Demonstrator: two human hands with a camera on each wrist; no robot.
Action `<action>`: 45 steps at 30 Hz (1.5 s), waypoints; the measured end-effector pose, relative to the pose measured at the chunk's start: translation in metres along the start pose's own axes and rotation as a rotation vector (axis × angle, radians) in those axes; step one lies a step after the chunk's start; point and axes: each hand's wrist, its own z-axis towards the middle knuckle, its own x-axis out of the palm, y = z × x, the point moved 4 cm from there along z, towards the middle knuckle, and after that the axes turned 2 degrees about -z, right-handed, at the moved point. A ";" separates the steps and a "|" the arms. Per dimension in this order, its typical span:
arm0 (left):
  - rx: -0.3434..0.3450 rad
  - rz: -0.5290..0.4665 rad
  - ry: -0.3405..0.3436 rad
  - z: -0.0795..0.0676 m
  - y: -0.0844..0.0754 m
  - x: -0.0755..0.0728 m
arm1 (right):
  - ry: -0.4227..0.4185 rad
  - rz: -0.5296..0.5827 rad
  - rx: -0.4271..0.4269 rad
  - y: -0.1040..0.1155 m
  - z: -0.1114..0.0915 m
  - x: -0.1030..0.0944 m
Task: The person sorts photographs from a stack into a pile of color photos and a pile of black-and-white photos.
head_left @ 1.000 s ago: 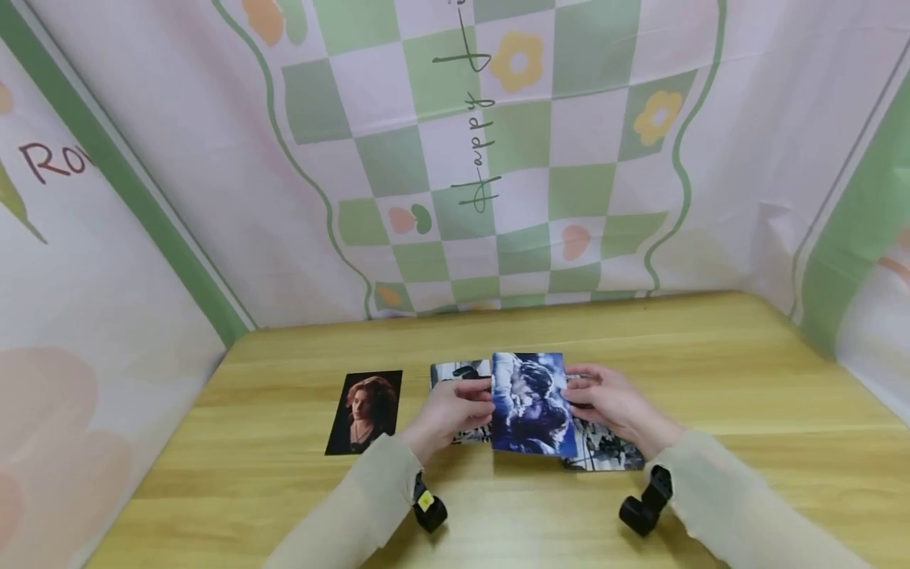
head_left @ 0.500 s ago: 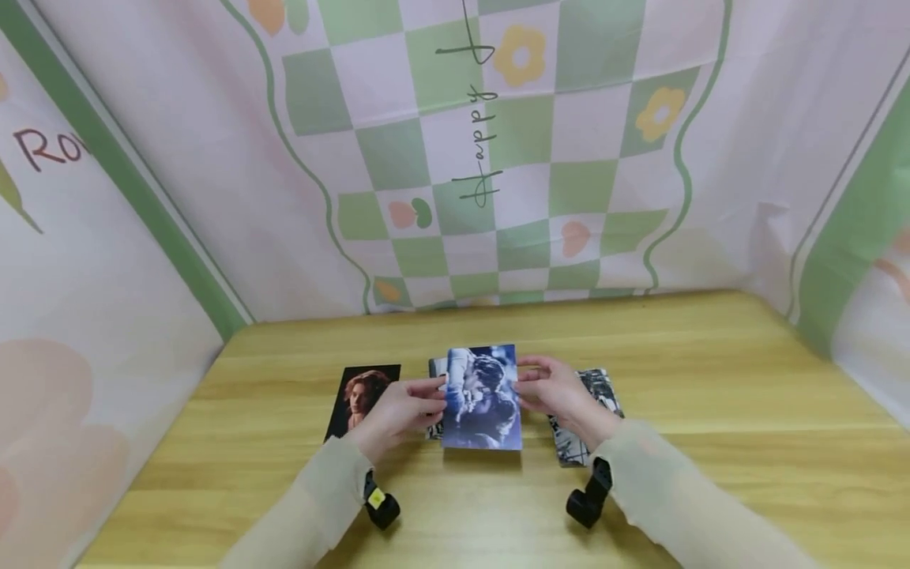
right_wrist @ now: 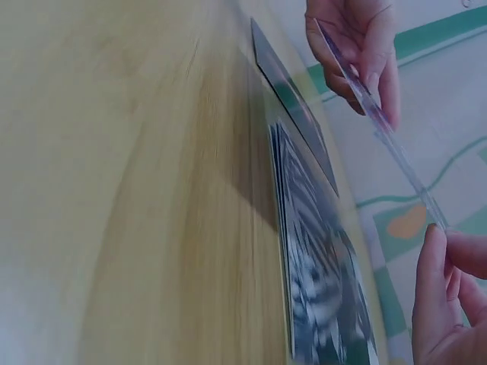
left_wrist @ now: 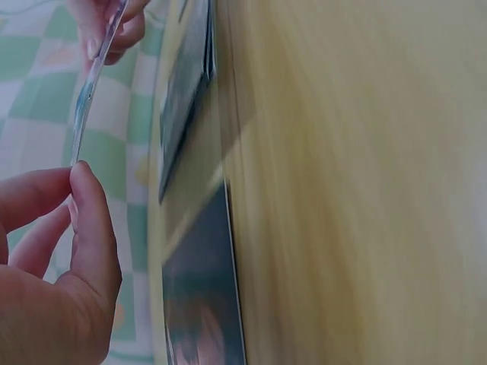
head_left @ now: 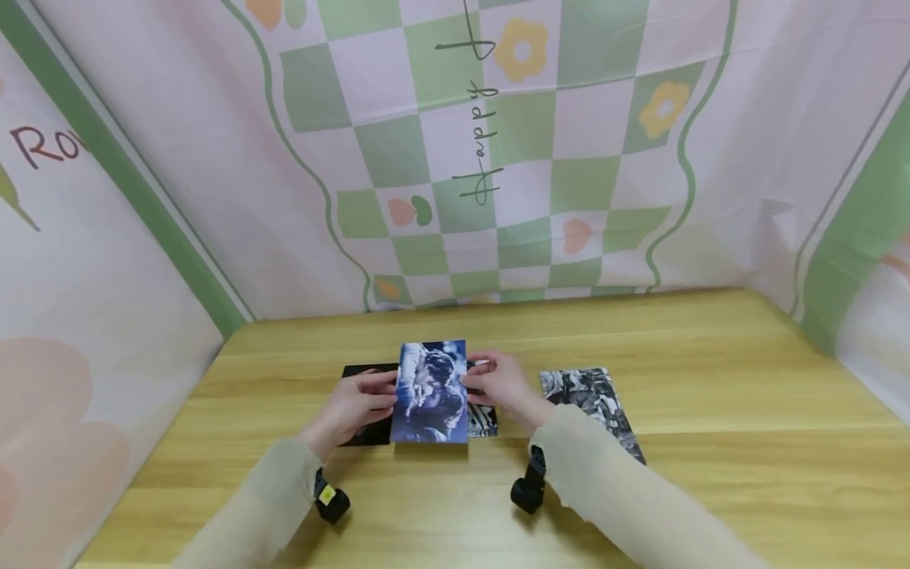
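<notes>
A pale fabric backdrop (head_left: 462, 142), printed with green-and-white checks, yellow flowers and the word "Happy" running sideways, rises behind a wood-grain desk (head_left: 441, 506), over which a person's light-coloured sleeves (head_left: 242, 502) reach from the near side. The left hand (head_left: 355, 407) and right hand (head_left: 505, 387) face each other above the desk. Each has a closed grip: the left pinches one side edge of a blue-toned picture card (head_left: 430, 395) between thumb and fingers, and the right pinches the opposite edge. That card is raised clear of the desk, as both wrist views show, its printed face visible to the head camera. To the right, partly covered by the right sleeve, lies a black-and-white picture (head_left: 584, 399). Below the raised card sits a black-and-white stack (right_wrist: 312, 251), mostly hidden from the head camera; its layered edges show in the right wrist view. Just beside it on the left, a dark picture card (left_wrist: 202, 281) lies flat, largely covered in the head view by the left hand and the raised card. Black wrist devices (head_left: 334, 506) sit at both cuffs, the left one bearing a yellow patch (head_left: 326, 495).
</notes>
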 end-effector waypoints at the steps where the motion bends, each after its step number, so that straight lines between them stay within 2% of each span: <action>1: -0.001 0.002 -0.007 -0.001 0.000 -0.004 | 0.003 0.003 -0.003 0.001 0.002 0.005; 7: -0.022 0.055 -0.061 -0.007 0.004 -0.029 | 0.028 0.022 -0.024 -0.001 0.012 0.036; 12: -0.037 0.079 -0.106 -0.009 0.008 -0.046 | 0.034 0.018 -0.022 -0.003 0.016 0.054; 17: -0.018 0.135 -0.121 -0.011 0.012 -0.059 | 0.052 0.047 -0.026 -0.004 0.018 0.068; 26: -0.003 0.154 -0.124 -0.008 0.022 -0.077 | 0.107 0.076 -0.038 -0.007 0.022 0.083; 31: 0.001 0.156 -0.123 -0.007 0.025 -0.081 | 0.136 0.077 -0.034 -0.008 0.022 0.089; 39: -0.005 0.281 -0.172 -0.002 0.031 -0.084 | 0.149 0.055 -0.001 -0.012 0.023 0.096; 45: 0.015 0.311 -0.192 0.000 0.029 -0.083 | 0.134 0.052 0.004 -0.010 0.024 0.098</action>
